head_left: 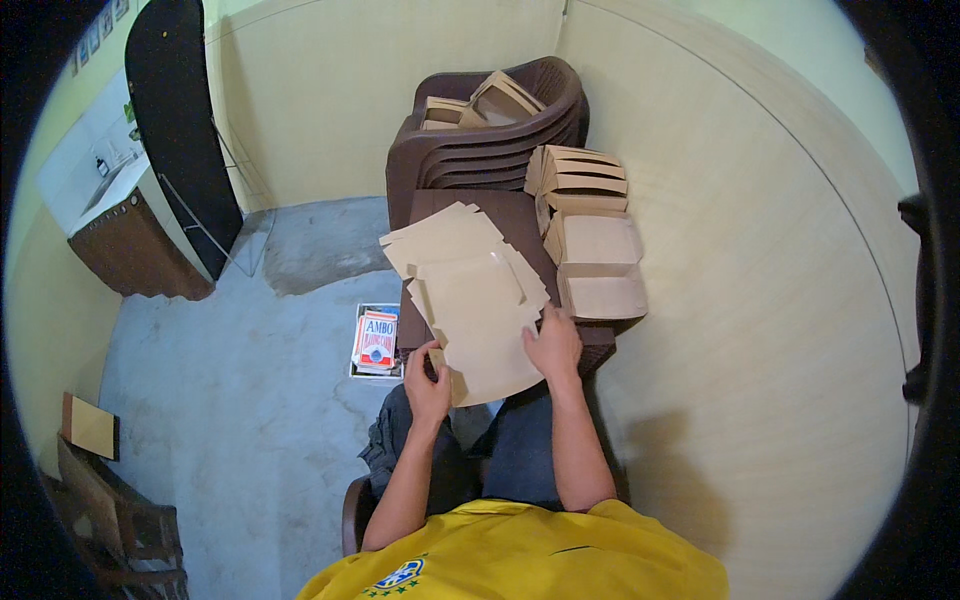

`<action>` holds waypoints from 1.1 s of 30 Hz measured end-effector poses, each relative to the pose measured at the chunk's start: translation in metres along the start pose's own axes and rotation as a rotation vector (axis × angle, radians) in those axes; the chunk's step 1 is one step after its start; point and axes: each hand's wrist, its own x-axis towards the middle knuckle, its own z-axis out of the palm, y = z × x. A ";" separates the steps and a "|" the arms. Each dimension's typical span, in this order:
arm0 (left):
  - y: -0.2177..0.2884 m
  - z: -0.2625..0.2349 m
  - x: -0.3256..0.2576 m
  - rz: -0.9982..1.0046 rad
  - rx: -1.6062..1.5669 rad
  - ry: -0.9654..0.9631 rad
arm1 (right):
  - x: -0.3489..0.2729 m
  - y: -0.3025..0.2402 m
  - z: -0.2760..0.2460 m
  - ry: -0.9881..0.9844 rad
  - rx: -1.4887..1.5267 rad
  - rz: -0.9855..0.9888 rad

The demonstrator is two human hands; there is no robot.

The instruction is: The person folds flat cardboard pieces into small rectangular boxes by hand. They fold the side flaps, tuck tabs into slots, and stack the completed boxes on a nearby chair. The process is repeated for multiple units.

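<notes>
A flat tan cardboard box blank (480, 335) with notched side flaps lies over my lap and the brown surface in front of me. My left hand (428, 388) pinches its left edge near the lower corner, fingers bent. On the opposite side, my right hand (554, 345) grips the edge by the side flaps, its thumb over the cardboard. The far cardboard panel (445, 238) reaches away to the upper left. Whether it belongs to the same blank or to a second sheet, I cannot tell.
Stacked brown plastic chairs (490, 150) stand ahead, with folded cardboard boxes (500, 100) on top. More tan boxes (598, 240) sit along the right, near the wall. A white box (376, 345) holding a card pack is on the floor at left. A black ironing board (175, 120) leans beyond.
</notes>
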 end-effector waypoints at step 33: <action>0.023 0.085 0.032 0.247 0.297 -0.188 | 0.000 -0.006 0.027 -0.064 0.479 -0.256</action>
